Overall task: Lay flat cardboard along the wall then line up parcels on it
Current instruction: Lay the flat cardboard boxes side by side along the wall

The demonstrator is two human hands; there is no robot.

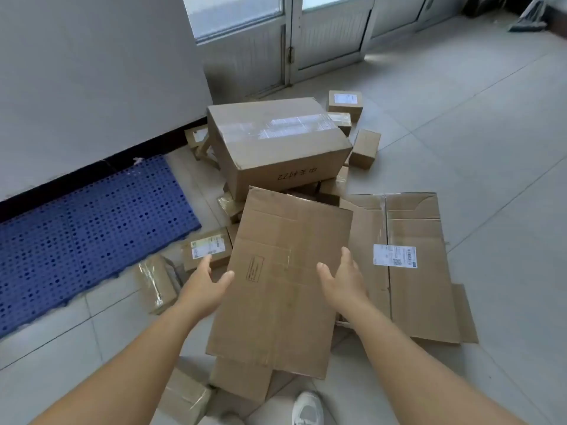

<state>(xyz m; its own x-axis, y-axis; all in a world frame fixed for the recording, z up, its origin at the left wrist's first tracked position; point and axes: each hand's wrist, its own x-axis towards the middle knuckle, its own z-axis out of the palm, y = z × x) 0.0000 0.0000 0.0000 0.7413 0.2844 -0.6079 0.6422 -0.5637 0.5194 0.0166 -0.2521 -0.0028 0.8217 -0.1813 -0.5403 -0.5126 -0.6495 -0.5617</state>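
The step in hand, as I judge it, is to take the flattened cardboard sheet (282, 277) by its two long edges and carry it to the wall (92, 87). To do it well, both hands should close on the edges at the same height, so that the sheet stays level and does not fold along its old creases. It should then go down flat beside the blue perforated mat (86, 228), with one long edge parallel to the dark skirting, and the small parcels near the mat must be moved aside first, otherwise the sheet will lie crooked on them.

On the left, the mat lies on the floor against the wall. Near its corner are small taped parcels, one with a white label (207, 248). The left hand (204, 283) is just beside the left edge of the sheet, fingers spread and released, the thumb near the edge or perhaps touching it; I cannot tell which.

The sheet lies tilted over the pile in the middle, brown, creased, with a small printed mark and a loose flap at the near end. Behind it stands a large taped box (276, 142) with smaller parcels around it.

The right hand (343, 280) hovers at the right edge of the sheet, also open and holding nothing. Further right, a second flat cardboard (414, 286) with a shipping label lies on the floor tiles, well away from the wall.
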